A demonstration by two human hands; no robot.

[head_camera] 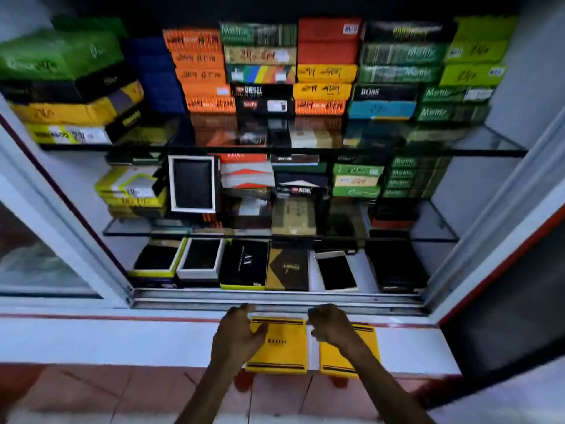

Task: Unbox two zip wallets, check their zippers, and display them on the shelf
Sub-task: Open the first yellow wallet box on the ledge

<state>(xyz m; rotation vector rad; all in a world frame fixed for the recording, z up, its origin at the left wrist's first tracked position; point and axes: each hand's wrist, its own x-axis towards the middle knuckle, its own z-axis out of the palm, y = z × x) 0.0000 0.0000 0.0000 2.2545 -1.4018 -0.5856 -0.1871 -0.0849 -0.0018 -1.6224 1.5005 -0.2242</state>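
Two yellow wallet boxes with black stripes lie side by side on the white ledge (pixel 122 341) in front of the cabinet. The left box (pixel 284 347) has its lid on and shows a small printed name. My left hand (pixel 238 332) rests on its left edge, fingers spread over the lid. The right box (pixel 339 359) is partly hidden under my right hand (pixel 330 325), which curls over its top left corner. Neither box is lifted. No wallet is visible outside a box.
The open cabinet has two glass shelves (pixel 474 145) stacked with coloured wallet boxes. On the bottom level lie open boxes with dark wallets (pixel 201 258). A sliding-door track (pixel 275 298) runs just beyond my hands. Red floor tiles lie below the ledge.
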